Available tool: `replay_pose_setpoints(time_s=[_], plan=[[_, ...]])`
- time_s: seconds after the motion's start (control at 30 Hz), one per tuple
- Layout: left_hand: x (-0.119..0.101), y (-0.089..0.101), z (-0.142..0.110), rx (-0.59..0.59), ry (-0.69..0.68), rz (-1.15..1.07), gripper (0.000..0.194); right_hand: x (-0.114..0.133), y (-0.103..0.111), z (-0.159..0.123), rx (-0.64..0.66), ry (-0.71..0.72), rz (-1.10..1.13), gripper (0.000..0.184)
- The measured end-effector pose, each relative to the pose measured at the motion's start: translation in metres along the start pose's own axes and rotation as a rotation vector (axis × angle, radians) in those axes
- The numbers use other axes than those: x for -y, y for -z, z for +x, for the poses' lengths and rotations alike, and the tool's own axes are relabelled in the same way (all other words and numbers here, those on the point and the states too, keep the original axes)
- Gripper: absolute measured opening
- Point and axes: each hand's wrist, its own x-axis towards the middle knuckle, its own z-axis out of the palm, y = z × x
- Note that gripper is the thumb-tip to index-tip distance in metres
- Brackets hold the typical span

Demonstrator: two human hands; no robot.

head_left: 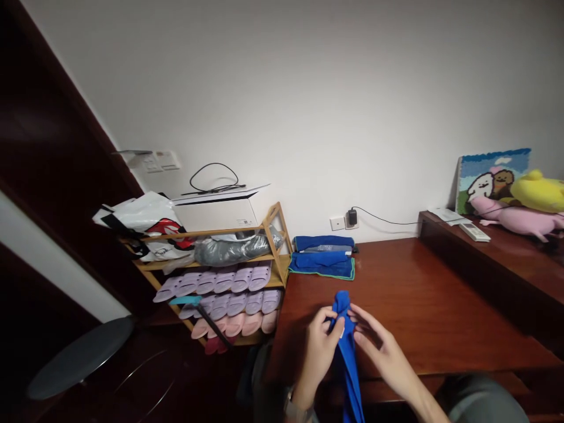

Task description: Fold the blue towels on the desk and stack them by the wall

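A long strip of blue cloth (346, 358), bunched at the top and with a small white tag, hangs down over the table's front edge. My left hand (318, 346) grips the upper part of it, thumb across the front beside the tag. From the other side, the thumb and fingertips of my right hand (383, 352) take the cloth's right edge, with a gap between thumb and fingers. Part of the fingers is hidden by the fabric. Farther back on the table lie folded blue cloths (321, 264) with green edging.
Left of the brown table (409, 305) stands a wooden rack (282, 264) with purple and pink slippers, a white box (215, 212) and bags. A charger (352, 217) is plugged into the wall. Plush toys (520, 220) and a remote (474, 231) lie on the raised ledge; a round stool (83, 355) stands lower left.
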Motion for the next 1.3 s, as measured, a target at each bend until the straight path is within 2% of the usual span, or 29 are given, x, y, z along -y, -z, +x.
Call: replay_pose_setpoints(time_s=[0.13, 0.2, 0.27, 0.37, 0.47, 0.53, 0.6, 0.7, 0.77, 0.83, 0.9, 1.0, 1.1, 1.13, 1.2, 1.3], plan=[[-0.005, -0.009, 0.004, 0.010, 0.063, -0.129, 0.036, -0.016, -0.014, -0.010, -0.158, 0.205, -0.355, 0.051], [-0.009, -0.015, 0.003, 0.034, 0.072, -0.138, 0.037, -0.020, -0.014, -0.013, -0.213, 0.294, -0.458, 0.049], [-0.012, -0.019, 0.004, 0.053, 0.046, -0.139, 0.039, -0.019, -0.009, -0.012, -0.211, 0.346, -0.491, 0.040], [-0.018, -0.018, 0.006, 0.085, -0.019, -0.133, 0.036, -0.013, 0.003, -0.009, -0.168, 0.345, -0.461, 0.028], [-0.023, -0.010, 0.008, 0.149, -0.029, -0.165, 0.031, -0.008, 0.013, -0.006, -0.163, 0.304, -0.394, 0.022], [-0.027, -0.004, 0.009, 0.217, -0.025, -0.167, 0.047, -0.005, 0.016, -0.004, -0.160, 0.282, -0.352, 0.019], [-0.031, 0.002, 0.010, 0.313, -0.030, -0.107, 0.051, -0.001, 0.018, -0.004, -0.142, 0.283, -0.341, 0.016], [-0.037, 0.007, 0.012, 0.368, -0.071, 0.055, 0.030, 0.009, 0.018, -0.004, -0.069, 0.321, -0.399, 0.018], [-0.041, 0.007, 0.014, 0.317, -0.113, 0.154, 0.020, 0.014, 0.014, -0.005, -0.047, 0.345, -0.456, 0.023], [-0.044, 0.003, 0.015, 0.258, -0.141, 0.219, 0.018, 0.015, 0.008, -0.006, -0.099, 0.361, -0.523, 0.021], [-0.047, -0.003, 0.015, 0.222, -0.149, 0.250, 0.018, 0.010, 0.001, -0.006, -0.202, 0.374, -0.615, 0.020], [-0.052, -0.011, 0.014, 0.208, -0.164, 0.283, 0.015, 0.000, -0.007, -0.007, -0.372, 0.414, -0.760, 0.030], [-0.058, -0.014, 0.015, 0.149, -0.248, 0.381, 0.014, -0.004, -0.006, -0.009, -0.486, 0.424, -0.830, 0.026], [-0.060, -0.012, 0.017, 0.095, -0.291, 0.438, 0.015, -0.003, -0.004, -0.010, -0.472, 0.407, -0.820, 0.026], [-0.064, -0.004, 0.027, -0.045, -0.378, 0.560, 0.015, 0.004, 0.004, -0.011, -0.358, 0.329, -0.729, 0.030], [-0.066, 0.021, 0.054, -0.195, -0.452, 0.626, 0.020, 0.019, 0.032, -0.010, -0.125, 0.083, -0.490, 0.044]])
